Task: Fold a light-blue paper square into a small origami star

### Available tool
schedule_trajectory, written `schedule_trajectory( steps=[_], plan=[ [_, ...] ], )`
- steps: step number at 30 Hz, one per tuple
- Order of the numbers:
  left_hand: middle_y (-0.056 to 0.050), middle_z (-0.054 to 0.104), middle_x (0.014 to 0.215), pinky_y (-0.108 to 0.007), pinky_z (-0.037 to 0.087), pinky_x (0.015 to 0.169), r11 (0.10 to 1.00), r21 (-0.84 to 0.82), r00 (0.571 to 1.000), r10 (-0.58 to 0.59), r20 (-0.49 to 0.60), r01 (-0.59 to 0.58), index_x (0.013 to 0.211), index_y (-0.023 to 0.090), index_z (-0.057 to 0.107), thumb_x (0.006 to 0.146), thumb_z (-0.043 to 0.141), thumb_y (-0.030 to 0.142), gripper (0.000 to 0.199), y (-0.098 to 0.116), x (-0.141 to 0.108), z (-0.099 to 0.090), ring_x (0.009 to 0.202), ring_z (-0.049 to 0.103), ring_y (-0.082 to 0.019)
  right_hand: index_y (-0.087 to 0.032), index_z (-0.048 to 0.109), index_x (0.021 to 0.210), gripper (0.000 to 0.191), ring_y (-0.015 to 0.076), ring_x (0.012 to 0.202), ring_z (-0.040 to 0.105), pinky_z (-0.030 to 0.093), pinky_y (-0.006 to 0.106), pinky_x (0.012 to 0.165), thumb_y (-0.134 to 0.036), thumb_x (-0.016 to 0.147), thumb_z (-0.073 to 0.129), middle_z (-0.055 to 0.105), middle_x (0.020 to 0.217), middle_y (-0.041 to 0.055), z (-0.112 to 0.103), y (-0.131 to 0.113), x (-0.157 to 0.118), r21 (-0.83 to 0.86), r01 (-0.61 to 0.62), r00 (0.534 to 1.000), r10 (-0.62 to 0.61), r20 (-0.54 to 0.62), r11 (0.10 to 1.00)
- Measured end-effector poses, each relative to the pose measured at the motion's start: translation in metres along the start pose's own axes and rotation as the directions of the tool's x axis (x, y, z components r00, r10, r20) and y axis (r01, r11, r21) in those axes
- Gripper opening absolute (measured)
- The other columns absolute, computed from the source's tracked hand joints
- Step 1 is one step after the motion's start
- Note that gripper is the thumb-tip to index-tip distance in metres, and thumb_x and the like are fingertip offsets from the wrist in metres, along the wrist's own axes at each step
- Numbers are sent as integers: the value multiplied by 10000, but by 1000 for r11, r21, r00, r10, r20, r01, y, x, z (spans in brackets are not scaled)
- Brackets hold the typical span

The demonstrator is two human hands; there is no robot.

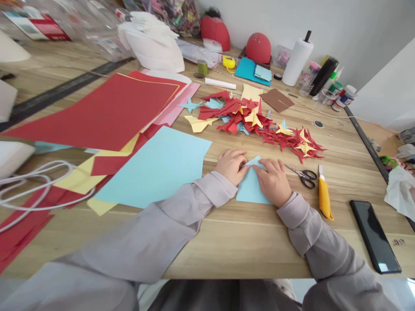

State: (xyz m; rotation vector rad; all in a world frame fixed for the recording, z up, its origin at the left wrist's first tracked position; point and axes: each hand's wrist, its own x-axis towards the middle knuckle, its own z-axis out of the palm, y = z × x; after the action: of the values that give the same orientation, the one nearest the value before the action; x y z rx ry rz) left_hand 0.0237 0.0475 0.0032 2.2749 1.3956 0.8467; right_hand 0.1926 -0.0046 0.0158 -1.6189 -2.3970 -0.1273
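We saw the blue paper (252, 192) lying on the table (236, 252) right before us, its peak pointing to 12 o'clock. Its long axis ran from 12 to 6, and its straight near edge lay roughly from 9 to 3. The left hand (231, 166) covered part of its left side, the right hand (275, 181) part of its right. Both had bent fingers touching the paper below the peak, close together; we could not tell whether either pinched a fold or merely pressed.

Towards 6 we had a stretch of wood up to the table's edge. At 9 the big blue sheet (158, 168) reached near the left hand. From 11 to 2 ran the heap of folded shapes (228, 110), apart from the peak. At 3 lay the scissors (301, 173), tips towards 10, near the right hand; beyond them the cutter (324, 196), blade to 12. At 4 we saw the phone (375, 237), well apart.
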Motion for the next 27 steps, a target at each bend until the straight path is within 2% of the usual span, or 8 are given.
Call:
schedule_trajectory(
  steps=[5,8,12,18,22,27],
  plan=[
    [-56,666,1147,-506,407,976,998,-2,998,-64,-10,64,646,209,567,723,563,160,92,5,2,0,1099,571,-260,-227,613,1190,322,252,1149,495,265,510,1046,-234,942,408,611,1225,111,-1,-1,1,-6,-19,1000,19,10,1000],
    [-55,671,1129,-501,412,967,999,-6,998,-52,-27,52,645,210,560,719,558,157,92,6,2,0,1088,577,-258,-229,624,1171,316,263,1156,486,278,516,1034,-240,939,411,571,1298,111,-2,-1,2,-9,-12,1000,12,7,1000],
    [-69,683,1104,-462,432,956,997,-25,997,72,-41,-73,697,206,573,764,538,168,85,5,0,1,1061,595,-239,-221,615,1173,314,264,1159,480,270,523,1030,-234,941,403,569,1325,91,-2,-1,2,2,-2,1000,2,4,1000],
    [-98,708,1024,-447,438,975,957,3,957,291,-10,-291,770,185,615,849,448,175,186,8,-2,3,999,629,-228,-213,606,1161,305,259,1151,476,286,481,1009,-239,941,398,585,1308,81,0,1,3,8,15,1000,-15,-14,1000],
    [-100,712,1025,-446,452,975,956,-14,956,293,-1,-293,842,175,653,886,436,222,227,8,-2,4,1015,632,-227,-196,619,1110,278,261,1147,471,308,447,983,-240,934,407,570,1327,77,0,2,4,7,17,1000,-17,-8,1000],
    [-91,732,982,-400,508,903,938,-146,950,310,-44,-313,855,164,685,875,473,198,215,-4,2,8,956,664,-212,-193,617,1127,290,258,1157,471,302,453,996,-222,938,398,579,1323,58,2,4,3,72,11,1000,-9,-25,997]
  ],
)
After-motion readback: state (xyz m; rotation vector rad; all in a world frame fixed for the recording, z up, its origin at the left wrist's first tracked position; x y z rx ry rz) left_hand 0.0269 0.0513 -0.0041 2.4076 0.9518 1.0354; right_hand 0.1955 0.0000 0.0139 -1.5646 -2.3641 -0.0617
